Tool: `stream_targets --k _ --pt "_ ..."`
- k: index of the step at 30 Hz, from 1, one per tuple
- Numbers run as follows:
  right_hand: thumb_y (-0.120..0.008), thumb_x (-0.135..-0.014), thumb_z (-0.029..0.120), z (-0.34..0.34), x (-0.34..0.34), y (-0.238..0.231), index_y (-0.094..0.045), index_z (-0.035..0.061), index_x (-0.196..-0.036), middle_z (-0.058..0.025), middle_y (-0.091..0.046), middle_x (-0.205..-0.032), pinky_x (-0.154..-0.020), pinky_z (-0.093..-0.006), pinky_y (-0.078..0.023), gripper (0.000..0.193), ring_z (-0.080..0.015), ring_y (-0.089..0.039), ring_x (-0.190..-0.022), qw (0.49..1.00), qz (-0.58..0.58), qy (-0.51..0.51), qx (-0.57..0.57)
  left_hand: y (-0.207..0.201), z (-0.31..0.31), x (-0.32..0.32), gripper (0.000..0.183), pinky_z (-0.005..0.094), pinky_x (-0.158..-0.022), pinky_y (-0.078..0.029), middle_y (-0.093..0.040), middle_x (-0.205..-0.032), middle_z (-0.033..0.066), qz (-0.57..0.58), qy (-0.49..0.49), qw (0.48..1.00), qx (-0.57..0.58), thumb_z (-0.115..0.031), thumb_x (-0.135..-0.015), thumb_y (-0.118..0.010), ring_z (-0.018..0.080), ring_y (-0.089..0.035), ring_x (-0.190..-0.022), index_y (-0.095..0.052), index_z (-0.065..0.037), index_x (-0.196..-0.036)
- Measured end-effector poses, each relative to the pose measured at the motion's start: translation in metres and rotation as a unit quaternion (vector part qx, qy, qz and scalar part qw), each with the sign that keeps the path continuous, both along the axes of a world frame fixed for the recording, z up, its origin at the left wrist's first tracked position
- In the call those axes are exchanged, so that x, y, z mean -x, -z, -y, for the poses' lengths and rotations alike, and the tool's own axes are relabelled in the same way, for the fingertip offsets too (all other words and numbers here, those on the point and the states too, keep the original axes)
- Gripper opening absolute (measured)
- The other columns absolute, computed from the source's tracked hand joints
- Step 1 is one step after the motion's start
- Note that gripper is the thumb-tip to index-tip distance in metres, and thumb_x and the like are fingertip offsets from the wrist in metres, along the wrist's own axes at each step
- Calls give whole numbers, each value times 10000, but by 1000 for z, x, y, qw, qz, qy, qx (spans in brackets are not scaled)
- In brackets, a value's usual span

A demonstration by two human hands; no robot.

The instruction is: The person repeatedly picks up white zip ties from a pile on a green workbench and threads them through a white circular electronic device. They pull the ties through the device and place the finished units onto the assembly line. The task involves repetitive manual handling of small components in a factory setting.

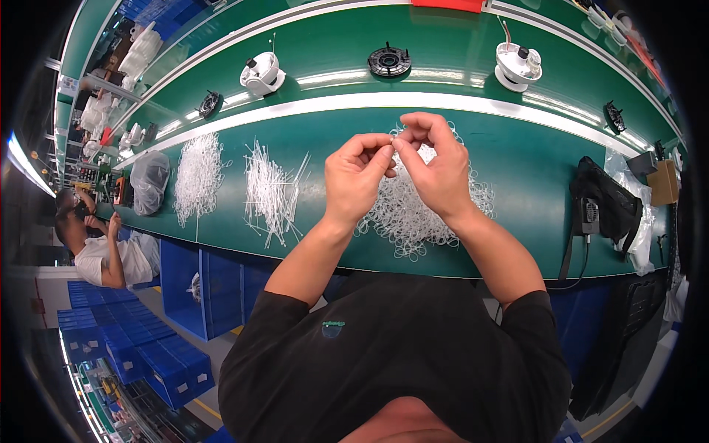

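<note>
My left hand (354,173) and my right hand (436,166) meet fingertip to fingertip above a pile of looped white cable ties (413,221). Thumb and index finger are pinched together on each hand. A tiny pale bit between them looks like part of a white cable tie (394,139); the fingers hide most of it. Left of my left hand lies a loose heap of straight white cable ties (273,192). Farther left is another pile of thin white looped ties (198,173).
Beyond the green table runs a line carrying white round housings (261,74) (517,66) and a black ribbed disc (389,60). A black bag (602,207) lies at right, a clear plastic bag (149,181) at left. Another person (111,251) sits far left near blue bins (170,369).
</note>
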State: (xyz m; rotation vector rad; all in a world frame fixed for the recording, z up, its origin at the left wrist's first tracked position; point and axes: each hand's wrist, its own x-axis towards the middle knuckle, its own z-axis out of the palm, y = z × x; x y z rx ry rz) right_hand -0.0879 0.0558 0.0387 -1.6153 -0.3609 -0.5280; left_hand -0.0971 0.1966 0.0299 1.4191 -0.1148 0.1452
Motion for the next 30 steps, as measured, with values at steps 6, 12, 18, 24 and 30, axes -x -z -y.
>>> stream_targets --k 6,12,18,24,30 --pt "-703 -823 21 4 -3 9 -683 36 -919 -97 -671 -788 -608 -330 -515 99 -225 -650 -694 993 61 10 103 5 -10 -8 142 252 -631 -578 -686 -891 96 -22 11 997 74 -23 -924 -656 124 -659 -709 -653 53 -1044" --pt "-703 -820 21 1 -2 10 -689 40 -900 -96 -672 -785 -592 -334 -512 83 -226 -652 -678 995 48 6 92 6 -10 -9 145 249 -620 -580 -683 -863 90 -17 -2 998 56 -25 -917 -666 119 -656 -692 -655 55 -1037" --pt "-700 -823 19 2 -2 12 -685 35 -898 -97 -669 -780 -598 -322 -514 78 -220 -658 -682 996 39 3 82 7 -8 -8 140 247 -613 -584 -682 -841 82 -17 -9 998 66 -27 -912 -672 113 -655 -686 -659 53 -1027" --pt "-698 -825 23 4 -2 13 -682 31 -894 -98 -667 -778 -597 -323 -511 71 -221 -655 -679 996 31 0 84 9 -7 -8 137 245 -616 -584 -682 -843 78 -22 -4 998 60 -27 -914 -670 109 -654 -693 -661 52 -1025" --pt "-699 -826 32 5 -4 12 -680 30 -889 -103 -673 -780 -598 -329 -512 65 -228 -656 -682 995 31 1 98 13 -6 -6 105 239 -615 -569 -671 -902 55 8 -5 1000 -27 -22 -915 -661 102 -651 -733 -684 27 -1006"
